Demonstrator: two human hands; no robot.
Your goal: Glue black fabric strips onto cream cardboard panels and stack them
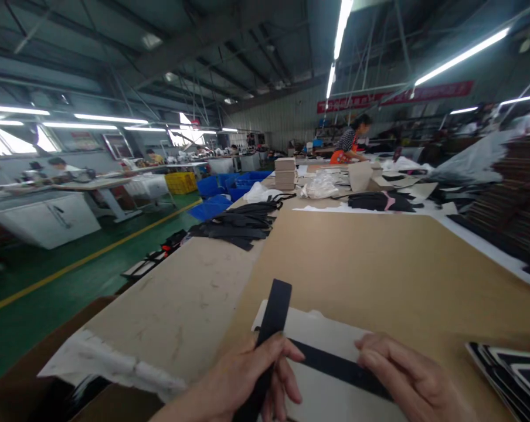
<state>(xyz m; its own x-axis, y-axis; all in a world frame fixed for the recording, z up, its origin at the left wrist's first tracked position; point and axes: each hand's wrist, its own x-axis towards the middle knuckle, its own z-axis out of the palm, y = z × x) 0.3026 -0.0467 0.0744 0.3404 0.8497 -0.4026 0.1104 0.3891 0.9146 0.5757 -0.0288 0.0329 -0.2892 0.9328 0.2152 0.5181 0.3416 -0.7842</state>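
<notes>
In my left hand (265, 375) is a flat black strap (277, 305), its free end sticking up past my fingers. Under both hands lies a whitish panel (322, 325) with rounded corners, and a black band (335, 363) runs across it. My right hand (401, 369) is curled over the panel's right part, thumb and fingertips drawn together beside the band. Whatever those fingers may hold is hidden.
A stack of black panels with pale edges (511, 375) stands at the right. Black strips (238, 223) lie farther up the table's left side. A brown sheet (357, 258) covers the tabletop. Across it, a person in an orange apron (350, 143) works.
</notes>
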